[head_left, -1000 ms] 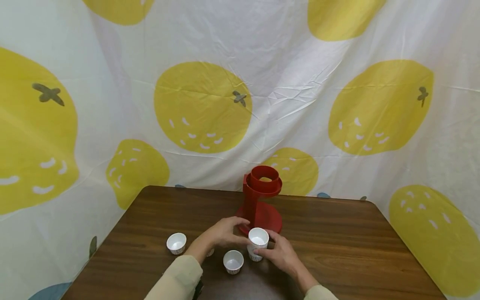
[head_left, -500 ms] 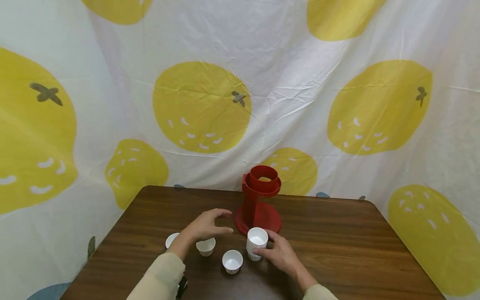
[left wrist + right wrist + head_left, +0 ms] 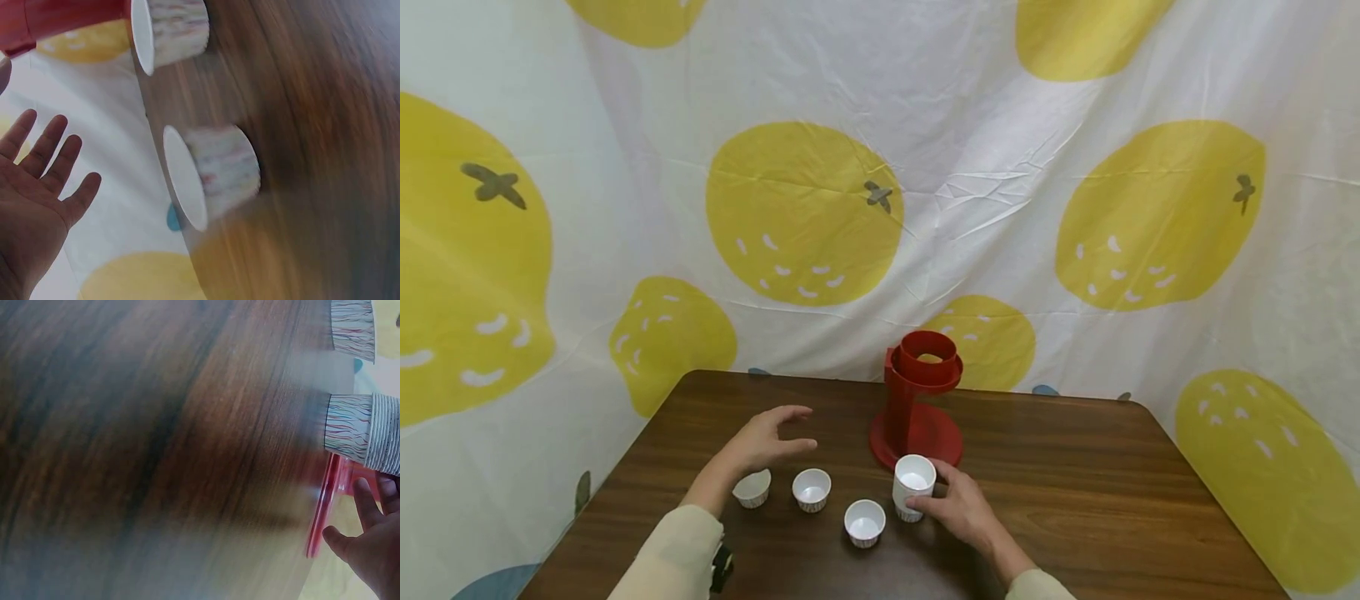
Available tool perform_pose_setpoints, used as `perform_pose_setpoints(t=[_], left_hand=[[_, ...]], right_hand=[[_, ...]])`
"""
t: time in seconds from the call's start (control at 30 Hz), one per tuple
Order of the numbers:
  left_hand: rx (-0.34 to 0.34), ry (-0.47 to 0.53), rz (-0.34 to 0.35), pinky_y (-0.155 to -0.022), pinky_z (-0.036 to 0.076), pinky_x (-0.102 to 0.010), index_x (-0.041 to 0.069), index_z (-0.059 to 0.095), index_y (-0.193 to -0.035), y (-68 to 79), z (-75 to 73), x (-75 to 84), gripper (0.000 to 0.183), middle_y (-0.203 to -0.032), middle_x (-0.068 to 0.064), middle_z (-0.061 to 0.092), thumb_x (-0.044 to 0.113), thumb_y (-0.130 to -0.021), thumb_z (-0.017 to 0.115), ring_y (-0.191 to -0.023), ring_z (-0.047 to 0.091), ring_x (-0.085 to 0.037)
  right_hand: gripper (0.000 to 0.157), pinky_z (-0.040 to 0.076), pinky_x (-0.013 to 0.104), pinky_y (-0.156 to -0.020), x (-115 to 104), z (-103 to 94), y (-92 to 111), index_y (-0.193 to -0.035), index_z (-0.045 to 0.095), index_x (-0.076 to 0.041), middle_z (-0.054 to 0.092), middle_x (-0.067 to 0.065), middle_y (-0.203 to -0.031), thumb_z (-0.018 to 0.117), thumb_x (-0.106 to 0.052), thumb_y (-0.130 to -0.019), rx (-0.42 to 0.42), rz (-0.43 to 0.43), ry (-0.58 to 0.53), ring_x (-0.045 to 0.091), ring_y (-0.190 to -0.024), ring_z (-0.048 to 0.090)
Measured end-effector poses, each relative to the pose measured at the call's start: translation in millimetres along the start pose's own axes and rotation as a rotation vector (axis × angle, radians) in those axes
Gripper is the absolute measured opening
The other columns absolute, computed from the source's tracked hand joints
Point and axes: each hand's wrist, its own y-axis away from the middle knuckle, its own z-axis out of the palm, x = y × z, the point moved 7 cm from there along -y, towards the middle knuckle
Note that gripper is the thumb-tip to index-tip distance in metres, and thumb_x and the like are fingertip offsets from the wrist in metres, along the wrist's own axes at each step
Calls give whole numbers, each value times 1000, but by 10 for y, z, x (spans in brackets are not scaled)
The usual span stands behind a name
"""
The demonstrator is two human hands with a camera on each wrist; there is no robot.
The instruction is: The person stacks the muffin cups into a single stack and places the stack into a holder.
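Note:
My right hand [image 3: 958,505] holds a stack of small white paper baking cups [image 3: 908,497], thumb in front and fingers behind. In the right wrist view the nested rims of the stack [image 3: 382,431] show above a side printed with thin coloured lines. My left hand [image 3: 760,442] is in the air with fingers spread, just behind and above the leftmost single cup [image 3: 752,492]; its palm [image 3: 28,212] is bare in the left wrist view. Two more single cups, a middle one [image 3: 812,492] and a front one [image 3: 865,525], stand upright between the hands.
A red stand [image 3: 898,421] with a round base and a ring-shaped top is right behind the stack. Everything stands on a dark brown wooden table [image 3: 1097,492]. A white cloth with yellow lemons [image 3: 805,212] hangs behind and at both sides.
My left hand has drawn away from the stack, moving left past the middle cup to over the leftmost one. My right hand and the stack have stayed in place.

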Motion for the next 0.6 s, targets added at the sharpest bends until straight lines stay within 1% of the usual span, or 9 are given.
perform_pose_setpoints(t=[0.1, 0.2, 0.3, 0.4, 0.47, 0.6], left_hand=[[14, -10, -12, -101, 40, -58, 3, 55, -137, 74, -85, -84, 60, -134, -22, 57, 33, -89, 75, -127, 49, -43], [28, -6, -39, -102, 38, -59, 2, 55, -137, 154, -168, -178, 62, -135, -23, 56, 34, -88, 75, -127, 48, -43], [40, -30, -68, -102, 38, -59, 1, 54, -138, 255, -257, -300, 64, -135, -23, 56, 36, -89, 74, -128, 48, -44], [55, -58, -111, -101, 39, -59, 2, 54, -138, 367, -334, -449, 64, -135, -23, 56, 38, -88, 74, -127, 48, -44], [57, -83, -128, -99, 41, -58, 2, 54, -138, 439, -370, -532, 66, -133, -23, 57, 40, -88, 74, -125, 50, -44], [56, -81, -149, -98, 41, -59, 0, 52, -138, 559, -399, -651, 69, -129, -24, 59, 40, -87, 76, -122, 52, -45]], right_hand=[[64, 41, 55, -100, -5, 4, 2, -128, 62, -5, 68, 6, -115, 88, -28, -75, 0, -3, -9, 31, -116, 58], [63, 41, 55, -100, -2, 2, 2, -128, 62, -5, 68, 6, -115, 88, -27, -75, 2, -6, -8, 31, -116, 58], [63, 41, 56, -100, 5, 6, 1, -128, 62, -6, 68, 6, -115, 88, -27, -75, 3, -4, -3, 31, -116, 58], [63, 40, 56, -100, 10, 9, 0, -128, 62, -5, 68, 5, -114, 88, -27, -75, 3, -2, -4, 31, -116, 58], [63, 41, 56, -100, 13, 8, 0, -128, 62, -5, 68, 5, -113, 88, -27, -74, 6, -1, -2, 32, -116, 58], [64, 41, 55, -100, 13, 10, -3, -127, 62, -5, 68, 5, -113, 88, -28, -74, 9, -4, 0, 31, -115, 58]])
